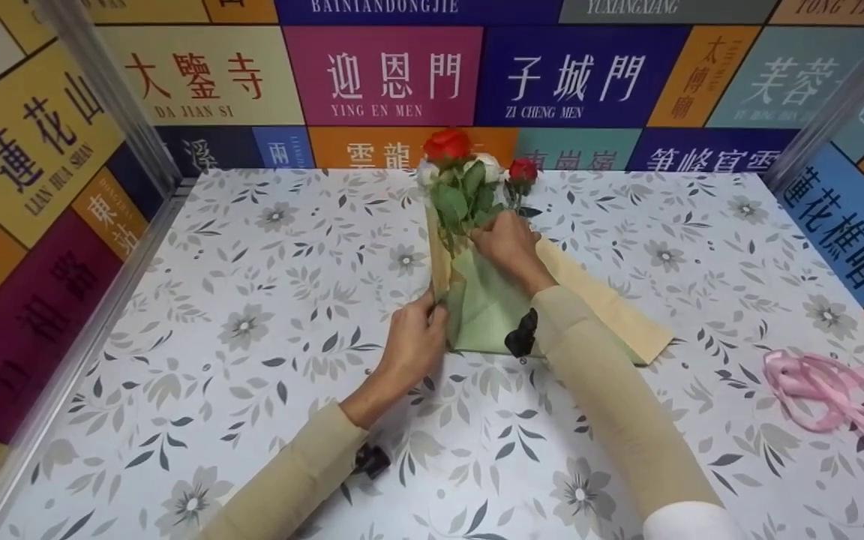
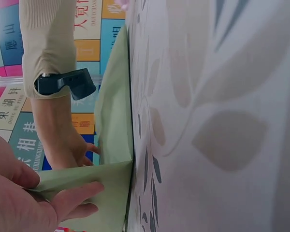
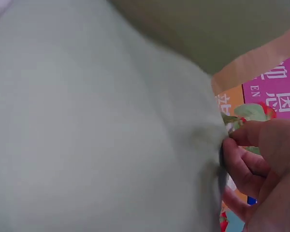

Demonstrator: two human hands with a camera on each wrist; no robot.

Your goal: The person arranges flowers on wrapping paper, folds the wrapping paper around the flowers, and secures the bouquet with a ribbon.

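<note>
Only the head view takes in the whole bunch of flowers (image 1: 465,191), red and white with green leaves, lying in the paper (image 1: 488,300) by the middle of the tabletop's far edge, and the pink ribbon (image 1: 798,381) near its right edge. The left wrist view shows the left hand (image 2: 43,193) from close by, its grip narrow, pinching a green fold between thumb and fingers. The right wrist view is mostly the paper's pale green face; there the right hand (image 3: 266,169) has its grip closed on the paper's edge, with leaves and red petals behind.

White with grey blossoms and leaves, the tabletop (image 1: 477,450) meets coloured wall panels (image 1: 391,75) at its far, left and right edges. Chinese characters cover them, with "DA JIAN SI", "YING EN MEN" and "ZI CHENG MEN" along the far side and "LIAN HUA SHAN" at left.
</note>
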